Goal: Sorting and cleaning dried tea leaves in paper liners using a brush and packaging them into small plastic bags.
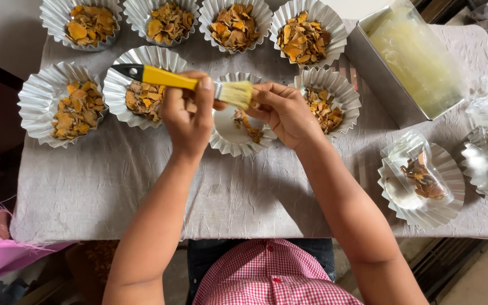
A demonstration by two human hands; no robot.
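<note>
My left hand (pixel 187 116) grips a paintbrush (pixel 168 77) with a yellow handle and a black end, held level above the cups. Its pale bristles (pixel 235 94) point right. My right hand (pixel 283 113) has its fingers curled, the fingertips pinched against the bristle tips; whether a small piece sits between them is hidden. Under both hands stands a fluted foil cup (pixel 227 141) holding only a few dried orange-brown chips (pixel 248 127).
Several foil cups full of dried chips (pixel 77 110) (pixel 303 36) stand in two rows on a grey cloth (pixel 142 192). A metal tin (pixel 379 79) with clear bags is at the back right. Bagged chips lie on foil cups (pixel 422 178) at the right.
</note>
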